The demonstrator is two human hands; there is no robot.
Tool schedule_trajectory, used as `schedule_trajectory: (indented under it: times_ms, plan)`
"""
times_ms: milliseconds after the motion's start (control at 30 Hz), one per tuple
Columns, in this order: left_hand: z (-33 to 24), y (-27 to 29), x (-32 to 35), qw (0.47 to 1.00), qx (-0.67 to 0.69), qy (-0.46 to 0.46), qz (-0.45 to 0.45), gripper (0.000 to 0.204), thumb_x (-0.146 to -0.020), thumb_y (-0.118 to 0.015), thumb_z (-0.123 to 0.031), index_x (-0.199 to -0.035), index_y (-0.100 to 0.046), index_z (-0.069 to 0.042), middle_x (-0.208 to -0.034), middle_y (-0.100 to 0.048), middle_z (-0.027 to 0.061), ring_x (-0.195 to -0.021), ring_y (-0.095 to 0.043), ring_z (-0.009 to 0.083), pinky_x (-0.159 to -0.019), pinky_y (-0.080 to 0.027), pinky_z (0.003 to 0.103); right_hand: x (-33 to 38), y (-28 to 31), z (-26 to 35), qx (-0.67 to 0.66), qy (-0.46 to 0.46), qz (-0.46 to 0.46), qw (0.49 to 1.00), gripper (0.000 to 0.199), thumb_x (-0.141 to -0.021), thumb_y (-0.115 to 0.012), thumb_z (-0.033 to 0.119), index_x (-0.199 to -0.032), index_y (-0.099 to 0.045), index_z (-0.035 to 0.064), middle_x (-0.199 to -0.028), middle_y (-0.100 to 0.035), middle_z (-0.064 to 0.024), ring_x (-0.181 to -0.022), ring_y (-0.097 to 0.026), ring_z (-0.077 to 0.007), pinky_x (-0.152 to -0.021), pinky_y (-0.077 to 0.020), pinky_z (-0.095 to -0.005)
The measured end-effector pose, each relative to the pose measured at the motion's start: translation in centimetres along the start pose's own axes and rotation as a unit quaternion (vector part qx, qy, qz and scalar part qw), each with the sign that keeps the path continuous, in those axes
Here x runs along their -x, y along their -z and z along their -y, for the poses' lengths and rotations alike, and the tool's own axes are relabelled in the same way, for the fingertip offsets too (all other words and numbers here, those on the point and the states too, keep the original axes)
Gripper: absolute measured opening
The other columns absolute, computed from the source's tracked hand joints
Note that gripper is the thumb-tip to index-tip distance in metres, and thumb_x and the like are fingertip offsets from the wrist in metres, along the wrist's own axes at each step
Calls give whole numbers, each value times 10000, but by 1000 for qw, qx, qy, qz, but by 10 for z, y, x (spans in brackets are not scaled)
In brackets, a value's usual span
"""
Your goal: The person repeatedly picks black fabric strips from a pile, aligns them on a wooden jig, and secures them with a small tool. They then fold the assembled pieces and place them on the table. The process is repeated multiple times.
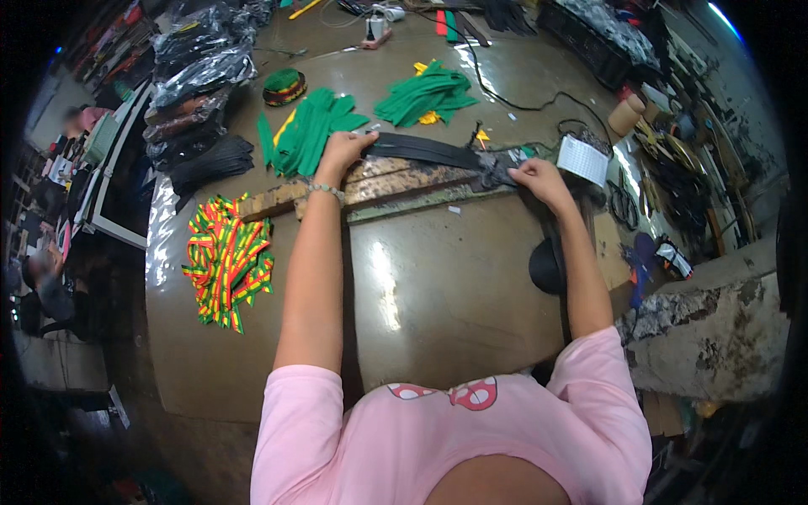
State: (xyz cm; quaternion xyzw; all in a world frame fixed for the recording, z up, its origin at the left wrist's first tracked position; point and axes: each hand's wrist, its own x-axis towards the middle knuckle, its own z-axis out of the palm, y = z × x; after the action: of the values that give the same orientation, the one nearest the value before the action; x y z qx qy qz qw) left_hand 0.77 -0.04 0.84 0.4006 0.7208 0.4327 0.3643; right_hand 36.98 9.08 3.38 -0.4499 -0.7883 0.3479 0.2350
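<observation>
A black strip [425,150] stretches between my hands, over a long worn wooden bar [404,181] on the table. My left hand [341,154] is closed on the strip's left end. At its other end my right hand [540,182] is pinched on dark material, beside a dark, rough-looking tool [495,171] that I cannot make out clearly. Past my left hand lies a fanned pile of green strips [303,139]. A second green pile [427,94] rests farther off to the right. A round black piece [547,266] sits beside my right forearm.
Red, yellow and green striped strips [223,265] are heaped on the left of the brown table [446,286]. Plastic-wrapped bundles [198,76] stand behind them. A coiled green-and-black band [284,87] lies farther back. A white box [582,161], cables and scissors [623,202] are at the right.
</observation>
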Motion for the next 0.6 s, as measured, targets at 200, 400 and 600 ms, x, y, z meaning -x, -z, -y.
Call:
schedule_trajectory:
  times_ms: [200,400,600]
  plan:
    - [-1,6,13,995,34,-80,41,315,-778,-642,-242,-973,-632,5,-713,-544,-30,-583,-418,58,-525,-346,210,-23,-21,89,-184,202,-47,961,301,-822,-629,288,-889,-636,-5,-635,-569,5,-572,-513,-77,-543,-411,-218]
    - [-7,13,22,996,23,-46,73,261,-804,-565,-187,-980,-627,-4,-753,-544,-13,-647,-440,67,-563,-359,221,-73,-138,129,23,133,-23,991,205,-736,-654,251,-829,-695,73,-777,-639,-174,-745,-627,-309,-690,-487,-367]
    - [3,4,7,999,27,-43,2,310,-783,-634,-309,-762,-640,1,-613,-528,-16,-523,-406,87,-466,-321,253,-86,-157,118,68,129,-42,988,247,-734,-662,273,-835,-686,49,-756,-645,-169,-714,-638,-278,-662,-490,-347]
